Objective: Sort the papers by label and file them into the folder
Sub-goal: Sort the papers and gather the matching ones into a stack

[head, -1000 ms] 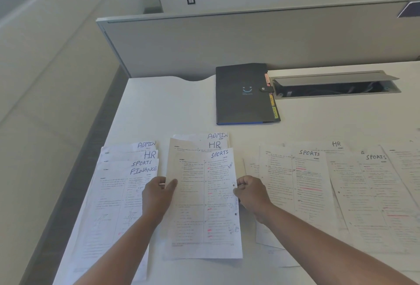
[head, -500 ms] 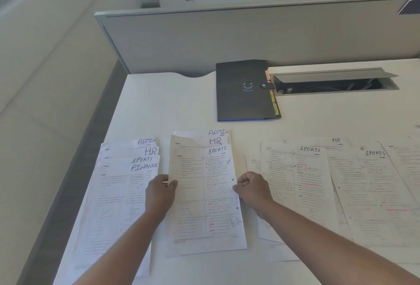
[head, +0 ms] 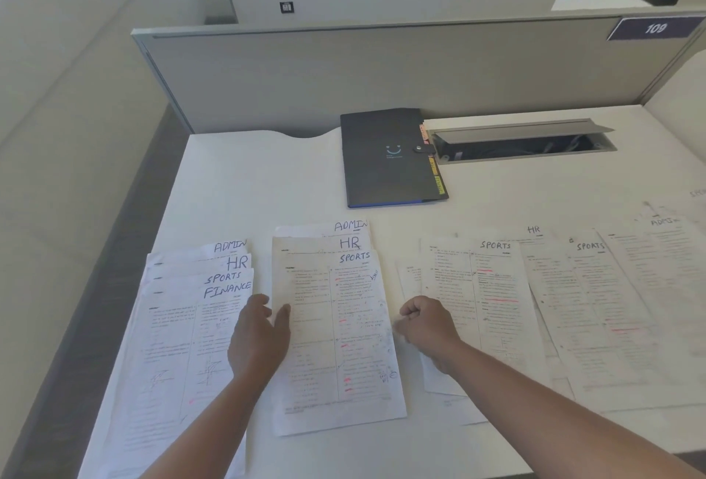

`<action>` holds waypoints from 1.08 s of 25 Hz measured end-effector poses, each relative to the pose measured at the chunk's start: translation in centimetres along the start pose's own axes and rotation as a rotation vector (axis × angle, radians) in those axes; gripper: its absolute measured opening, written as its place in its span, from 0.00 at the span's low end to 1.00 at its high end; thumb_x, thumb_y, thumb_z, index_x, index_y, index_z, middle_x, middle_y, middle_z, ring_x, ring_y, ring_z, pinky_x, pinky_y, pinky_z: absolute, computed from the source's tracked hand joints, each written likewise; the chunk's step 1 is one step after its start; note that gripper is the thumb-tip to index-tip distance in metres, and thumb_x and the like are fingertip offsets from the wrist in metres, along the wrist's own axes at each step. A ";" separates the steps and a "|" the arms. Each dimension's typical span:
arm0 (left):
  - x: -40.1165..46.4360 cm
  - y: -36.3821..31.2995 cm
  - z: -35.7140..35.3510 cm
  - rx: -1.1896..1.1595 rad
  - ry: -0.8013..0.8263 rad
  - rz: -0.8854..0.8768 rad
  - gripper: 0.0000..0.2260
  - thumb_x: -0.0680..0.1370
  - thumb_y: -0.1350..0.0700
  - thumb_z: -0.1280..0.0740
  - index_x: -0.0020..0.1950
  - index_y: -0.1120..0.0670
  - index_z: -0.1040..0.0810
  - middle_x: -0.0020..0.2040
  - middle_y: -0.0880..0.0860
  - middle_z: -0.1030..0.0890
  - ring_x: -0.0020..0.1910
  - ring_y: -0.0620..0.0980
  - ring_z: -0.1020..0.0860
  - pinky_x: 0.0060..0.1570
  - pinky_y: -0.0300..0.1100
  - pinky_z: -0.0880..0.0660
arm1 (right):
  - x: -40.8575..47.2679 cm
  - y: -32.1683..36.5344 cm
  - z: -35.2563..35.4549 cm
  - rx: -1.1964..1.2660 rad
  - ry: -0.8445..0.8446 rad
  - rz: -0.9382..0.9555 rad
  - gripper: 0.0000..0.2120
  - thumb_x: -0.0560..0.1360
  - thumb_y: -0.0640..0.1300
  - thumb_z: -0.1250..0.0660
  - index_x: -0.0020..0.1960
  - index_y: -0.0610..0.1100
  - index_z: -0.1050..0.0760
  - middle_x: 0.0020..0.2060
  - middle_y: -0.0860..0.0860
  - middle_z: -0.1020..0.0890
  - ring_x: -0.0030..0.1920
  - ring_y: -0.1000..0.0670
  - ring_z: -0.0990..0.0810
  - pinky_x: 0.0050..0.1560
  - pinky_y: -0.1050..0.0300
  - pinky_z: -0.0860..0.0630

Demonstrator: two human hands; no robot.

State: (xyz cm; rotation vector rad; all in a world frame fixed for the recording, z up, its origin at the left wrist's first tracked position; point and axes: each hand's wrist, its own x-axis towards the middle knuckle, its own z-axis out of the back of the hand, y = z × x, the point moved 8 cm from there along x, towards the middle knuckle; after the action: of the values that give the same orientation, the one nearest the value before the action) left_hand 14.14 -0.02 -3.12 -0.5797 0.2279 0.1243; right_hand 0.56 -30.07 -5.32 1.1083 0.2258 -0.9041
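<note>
White printed sheets topped by a SPORTS-labelled page lie fanned at centre near. Left hand rests flat on the stack's left edge, fingers relaxed, grasping nothing. Right hand sits clenched at its right edge; whether it pinches paper cannot be told. Risk: sliding the top page drags those beneath, mixing labels. Black snap-closed folder lies far centre, bare desk between.
</note>
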 end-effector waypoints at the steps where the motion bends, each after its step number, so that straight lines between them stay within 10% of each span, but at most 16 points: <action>1: -0.4 -0.4 0.3 0.051 -0.039 -0.046 0.20 0.80 0.45 0.32 0.69 0.52 0.28 0.64 0.52 0.23 0.60 0.57 0.24 0.49 0.52 0.26 | -0.2 -0.4 0.5 0.010 -0.006 -0.002 0.08 0.72 0.39 0.27 0.48 0.47 0.22 0.46 0.47 0.16 0.45 0.45 0.15 0.46 0.52 0.19; 10: -8.8 -10.3 -7.5 -0.192 0.255 -0.306 0.10 0.81 0.52 0.30 0.61 0.51 0.21 0.53 0.46 0.20 0.46 0.40 0.21 0.42 0.33 0.29 | -2.3 -5.0 8.8 0.182 -0.040 0.009 0.08 0.73 0.39 0.26 0.50 0.45 0.22 0.41 0.49 0.18 0.38 0.49 0.20 0.41 0.56 0.25; 18: -16.6 -13.5 -14.8 -0.205 0.418 -0.065 0.26 0.80 0.51 0.29 0.76 0.55 0.30 0.70 0.52 0.26 0.62 0.50 0.27 0.60 0.44 0.31 | -4.1 -13.1 19.0 0.218 -0.102 0.009 0.23 0.76 0.39 0.28 0.70 0.44 0.28 0.70 0.45 0.25 0.68 0.48 0.25 0.56 0.55 0.29; 27: -19.3 -13.2 -15.3 -0.199 0.390 0.062 0.24 0.81 0.53 0.31 0.76 0.56 0.30 0.71 0.53 0.26 0.66 0.52 0.27 0.64 0.46 0.30 | -3.8 -14.5 18.9 0.334 0.060 -0.038 0.14 0.76 0.41 0.27 0.58 0.47 0.26 0.55 0.51 0.18 0.57 0.46 0.17 0.59 0.46 0.19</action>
State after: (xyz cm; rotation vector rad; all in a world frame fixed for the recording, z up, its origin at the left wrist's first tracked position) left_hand -4.83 -20.50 -3.79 -0.7940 0.6179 0.0939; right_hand -17.35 -46.18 -4.13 1.4450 0.1480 -0.9657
